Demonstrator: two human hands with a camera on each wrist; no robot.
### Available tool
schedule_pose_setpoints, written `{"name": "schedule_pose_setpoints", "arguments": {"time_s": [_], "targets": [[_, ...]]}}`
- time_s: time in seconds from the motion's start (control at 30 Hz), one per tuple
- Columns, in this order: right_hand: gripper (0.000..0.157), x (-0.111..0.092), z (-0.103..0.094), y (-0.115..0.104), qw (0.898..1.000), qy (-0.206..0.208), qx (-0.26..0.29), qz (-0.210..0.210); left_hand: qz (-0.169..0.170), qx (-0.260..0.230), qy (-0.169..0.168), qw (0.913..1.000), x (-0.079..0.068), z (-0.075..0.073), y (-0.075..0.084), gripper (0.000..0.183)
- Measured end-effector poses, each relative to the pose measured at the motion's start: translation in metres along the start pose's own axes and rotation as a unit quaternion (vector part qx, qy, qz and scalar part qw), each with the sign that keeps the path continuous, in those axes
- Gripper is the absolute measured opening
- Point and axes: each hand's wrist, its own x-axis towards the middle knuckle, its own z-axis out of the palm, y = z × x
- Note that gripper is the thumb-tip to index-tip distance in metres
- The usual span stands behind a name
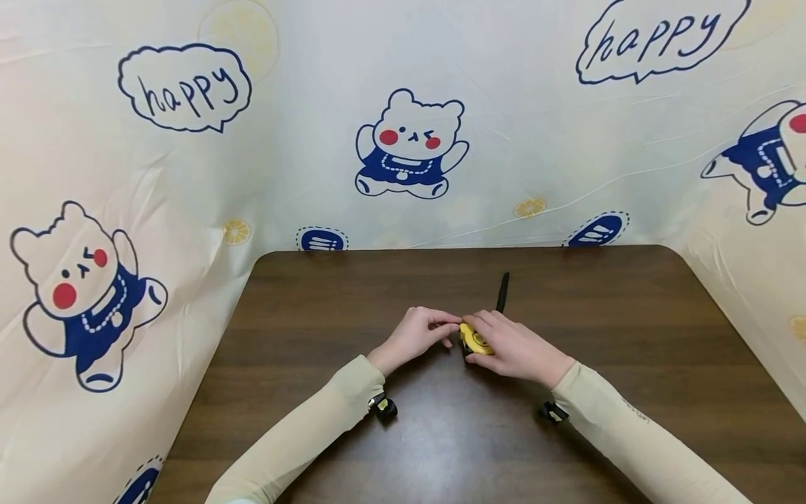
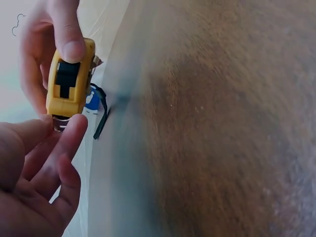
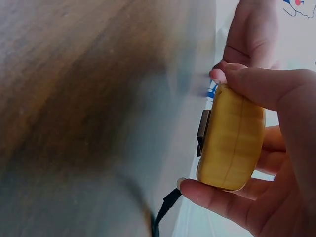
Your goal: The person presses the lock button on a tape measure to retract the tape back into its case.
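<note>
A yellow tape measure [image 1: 474,340] with a black lock switch is held above the table by my right hand [image 1: 518,348]. In the left wrist view, the right thumb lies against the tape measure [image 2: 74,94] just above its switch. My left hand [image 1: 417,337] pinches the metal end hook [image 2: 60,124] at the tape's mouth between thumb and finger. The right wrist view shows the rounded yellow back of the case [image 3: 232,140], with a metal belt clip [image 3: 203,129] on its side. A black wrist strap [image 1: 503,292] hangs off the case.
Beneath the hands is a brown wooden table [image 1: 352,294] with rounded far corners. A pale cloth backdrop [image 1: 302,161] with bear prints stands behind it and along both sides. Small black devices [image 1: 385,409] are strapped at the wrists.
</note>
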Motion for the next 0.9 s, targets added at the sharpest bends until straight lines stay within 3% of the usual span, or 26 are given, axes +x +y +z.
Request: {"name": "schedule_pose_setpoints", "arguments": {"time_s": [0.27, 0.47, 0.67, 0.9], "targets": [[0.067, -0.003, 0.01, 0.008, 0.999, -0.009, -0.036, 0.001, 0.0, 0.017, -0.001, 0.9999, -0.006, -0.008, -0.003, 0.028], [0.067, -0.006, 0.013, 0.01, 0.999, -0.006, -0.049, 0.007, 0.001, 0.064, -0.006, 0.9979, -0.02, -0.018, -0.007, 0.027], [0.066, -0.007, 0.015, 0.007, 0.999, 0.003, -0.05, 0.021, 0.004, 0.129, 0.014, 0.9915, -0.034, -0.027, -0.01, 0.024], [0.069, -0.01, 0.016, 0.001, 0.997, 0.006, -0.055, 0.049, -0.015, 0.143, 0.029, 0.9892, -0.053, -0.038, -0.012, 0.025]]}}
